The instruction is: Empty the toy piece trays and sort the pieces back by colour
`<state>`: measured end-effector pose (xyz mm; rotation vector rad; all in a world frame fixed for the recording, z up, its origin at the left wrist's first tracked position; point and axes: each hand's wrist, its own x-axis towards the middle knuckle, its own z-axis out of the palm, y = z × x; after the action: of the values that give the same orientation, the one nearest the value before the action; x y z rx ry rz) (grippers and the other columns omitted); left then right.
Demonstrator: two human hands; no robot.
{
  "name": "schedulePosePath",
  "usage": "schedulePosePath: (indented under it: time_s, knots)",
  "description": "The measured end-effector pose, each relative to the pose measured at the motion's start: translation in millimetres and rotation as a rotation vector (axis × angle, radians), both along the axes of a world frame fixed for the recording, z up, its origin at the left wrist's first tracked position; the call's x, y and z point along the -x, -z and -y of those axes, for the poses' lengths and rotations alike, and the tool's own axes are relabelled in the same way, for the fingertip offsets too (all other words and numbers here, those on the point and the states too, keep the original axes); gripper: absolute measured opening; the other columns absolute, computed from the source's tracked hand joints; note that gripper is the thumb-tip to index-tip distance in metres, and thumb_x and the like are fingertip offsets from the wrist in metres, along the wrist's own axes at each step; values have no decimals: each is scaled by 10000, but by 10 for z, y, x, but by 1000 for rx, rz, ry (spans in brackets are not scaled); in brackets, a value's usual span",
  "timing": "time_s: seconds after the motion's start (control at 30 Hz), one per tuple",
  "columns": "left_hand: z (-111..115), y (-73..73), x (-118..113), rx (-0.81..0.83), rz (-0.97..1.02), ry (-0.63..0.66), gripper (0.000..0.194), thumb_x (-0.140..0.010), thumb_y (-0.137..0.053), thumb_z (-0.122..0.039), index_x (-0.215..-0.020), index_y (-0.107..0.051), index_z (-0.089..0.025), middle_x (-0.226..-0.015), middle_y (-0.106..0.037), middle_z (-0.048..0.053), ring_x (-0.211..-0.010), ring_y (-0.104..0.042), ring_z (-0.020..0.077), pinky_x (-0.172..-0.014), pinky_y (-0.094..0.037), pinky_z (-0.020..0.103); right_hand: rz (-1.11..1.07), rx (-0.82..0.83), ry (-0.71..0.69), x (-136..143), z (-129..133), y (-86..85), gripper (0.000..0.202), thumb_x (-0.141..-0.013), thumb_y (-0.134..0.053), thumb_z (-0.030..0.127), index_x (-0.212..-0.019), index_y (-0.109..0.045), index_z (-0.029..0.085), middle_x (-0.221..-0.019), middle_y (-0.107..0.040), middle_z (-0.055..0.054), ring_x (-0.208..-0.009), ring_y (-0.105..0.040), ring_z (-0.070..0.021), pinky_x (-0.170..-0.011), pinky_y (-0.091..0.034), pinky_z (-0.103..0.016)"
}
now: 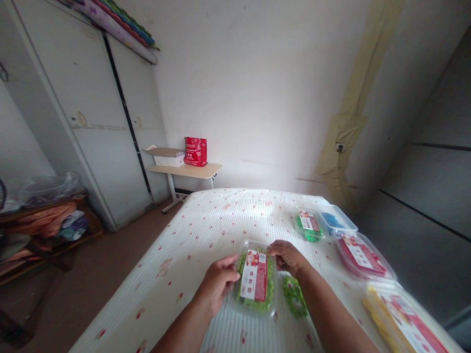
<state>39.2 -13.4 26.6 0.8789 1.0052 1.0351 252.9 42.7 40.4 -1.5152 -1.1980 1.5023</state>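
Observation:
A clear plastic box with light green pieces inside and a red and white label on its lid is between my two hands, near the front of the table. My left hand grips its left edge, the thumb on the lid side. At the upper right corner, my right hand pinches the rim with curled fingers. Just right of the box, partly behind my right forearm, a bright green openwork piece lies on the patterned tablecloth.
Along the table's right side stand a box with green contents, a box with blue pieces, a red-filled box and a yellow-filled box. A small side table by the wall bears a red bag and a carton.

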Motion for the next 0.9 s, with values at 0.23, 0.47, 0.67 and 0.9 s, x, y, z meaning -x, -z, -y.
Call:
schedulePosePath:
  time_s: [0.23,0.47,0.67,0.9]
  knots:
    - [-2,-13,3,8,-6,-4,547,-484,-601,-100,-1024,-673,-146,-564,-475,-74,-535,-437,71,-540,-291,203,144,-156,-119,141,-115,-227,127,-610,-637,277,-641,-616,155,-579,-543,28,-559,-447,-91,-505,-310,-212]
    - [-118,-39,49,40,-23,63,522,-456,-572,-73,-958,-701,-139,-545,-507,-65,-516,-428,68,-515,-270,197,116,-105,-319,232,-286,-252,103,-583,-614,219,-520,-566,153,-458,-460,58,-461,-395,-77,-467,-278,-213]
    - [-145,-111,75,38,-22,170,515,-477,-606,-86,-980,-707,-131,-616,-623,-12,-651,-561,144,-598,-368,226,-20,-41,-374,138,-265,-159,145,-522,-592,282,-544,-517,160,-452,-463,58,-428,-398,-78,-448,-303,-217]
    - [-170,-111,57,45,-42,216,528,-474,-615,-93,-994,-699,-113,-660,-656,7,-617,-566,136,-577,-370,225,19,-65,-318,191,-238,-109,102,-509,-577,232,-528,-505,162,-472,-498,42,-458,-450,-97,-495,-361,-238]
